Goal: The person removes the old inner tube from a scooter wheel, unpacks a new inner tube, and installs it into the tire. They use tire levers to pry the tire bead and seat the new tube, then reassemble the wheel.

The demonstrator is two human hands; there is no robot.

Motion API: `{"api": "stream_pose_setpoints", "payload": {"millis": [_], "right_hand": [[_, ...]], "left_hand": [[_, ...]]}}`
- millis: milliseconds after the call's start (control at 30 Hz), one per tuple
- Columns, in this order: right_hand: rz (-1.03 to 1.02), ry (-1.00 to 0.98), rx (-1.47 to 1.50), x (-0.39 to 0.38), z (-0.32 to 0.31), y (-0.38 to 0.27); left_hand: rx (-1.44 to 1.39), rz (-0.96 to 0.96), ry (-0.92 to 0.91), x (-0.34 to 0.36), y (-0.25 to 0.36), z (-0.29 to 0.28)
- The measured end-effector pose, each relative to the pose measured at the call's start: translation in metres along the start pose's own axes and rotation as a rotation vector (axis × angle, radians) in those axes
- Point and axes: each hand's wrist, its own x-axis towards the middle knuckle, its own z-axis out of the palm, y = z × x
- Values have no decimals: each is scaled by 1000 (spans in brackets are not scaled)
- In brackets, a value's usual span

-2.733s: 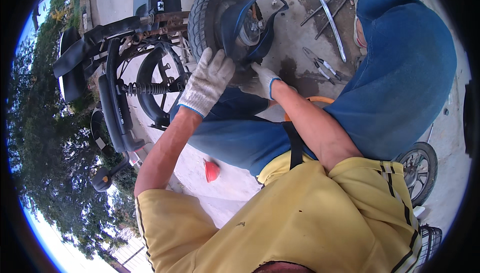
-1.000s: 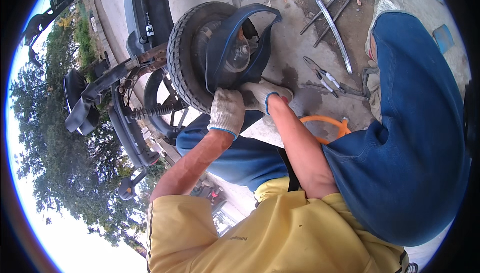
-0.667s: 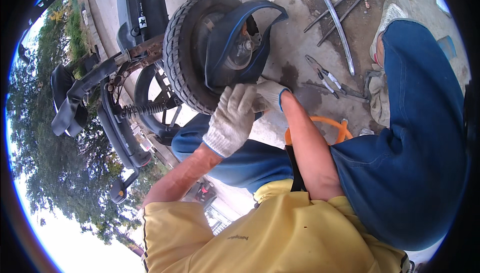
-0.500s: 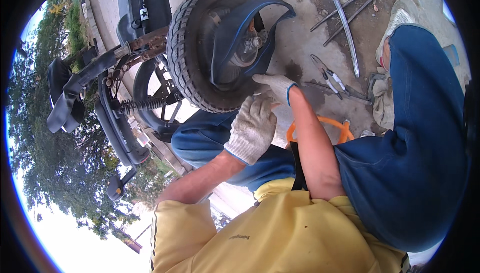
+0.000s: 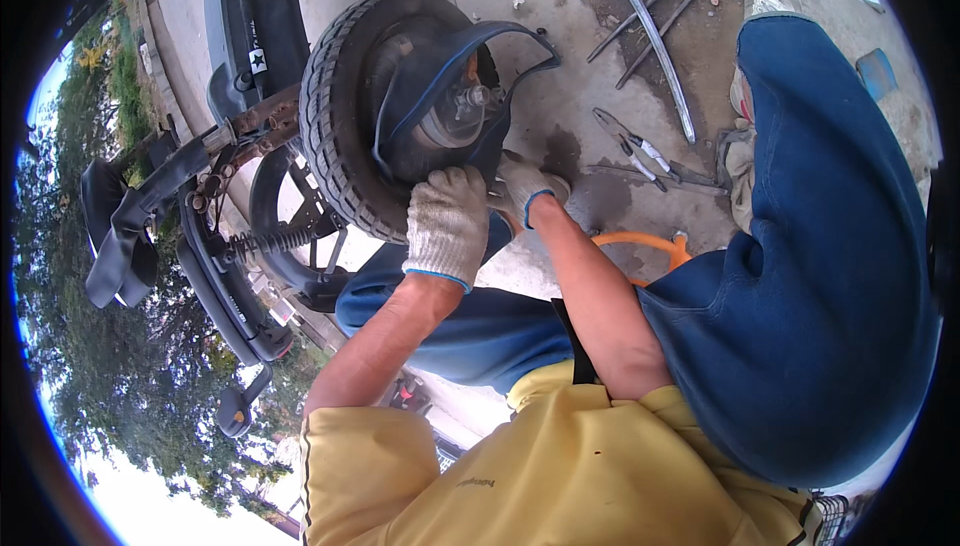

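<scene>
A scooter wheel with a knobbly black tyre [image 5: 325, 111] stands in front of me. Draped in a loop around its hub [image 5: 470, 101] is a limp, flat black inner tube [image 5: 420, 96] with a blue line along it. My left hand [image 5: 447, 221], in a white knitted glove, is closed at the lower rim of the wheel, its curled fingers on the tube's lower part. Close beside it, my gloved right hand [image 5: 530, 186] pinches the tube's lower right end; its fingertips are partly hidden.
On the stained concrete to the right lie pliers [image 5: 635, 149], a curved metal tyre lever [image 5: 660, 61] and long-handled metal tongs [image 5: 655, 21]. An orange tubular frame [image 5: 650, 244] is near my right knee. The scooter body [image 5: 255, 26] lies left of the wheel.
My left hand has moved up and left onto the wheel's lower rim and curled there. The right hand has come closer to the tube's lower end. The whole view has shifted slightly.
</scene>
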Motion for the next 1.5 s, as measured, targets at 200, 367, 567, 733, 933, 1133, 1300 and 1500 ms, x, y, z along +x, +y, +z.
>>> {"api": "stream_pose_setpoints", "payload": {"millis": [200,367,567,733,933,1133,1300,1500], "right_hand": [[-374,-74,-412,73,-25,28],[-802,72,-1352,66,-24,13],[-374,33,-843,-13,19,-25],[-38,63,-356,-16,23,-26],[-135,104,-772,-2,26,-16],[4,-11,-155,-56,15,-57],[-369,107,-182,-54,6,-99],[-528,107,57,-29,-5,-83]], "left_hand": [[-28,70,90,22,-2,13],[-159,-20,15,24,5,15],[-216,-147,-112,27,7,1],[-293,-175,-361,40,-3,-18],[-352,-205,-583,53,-5,-32],[-134,-305,-252,5,25,52],[-427,-481,40,-8,33,20],[39,-120,-36,-2,32,3]]}}
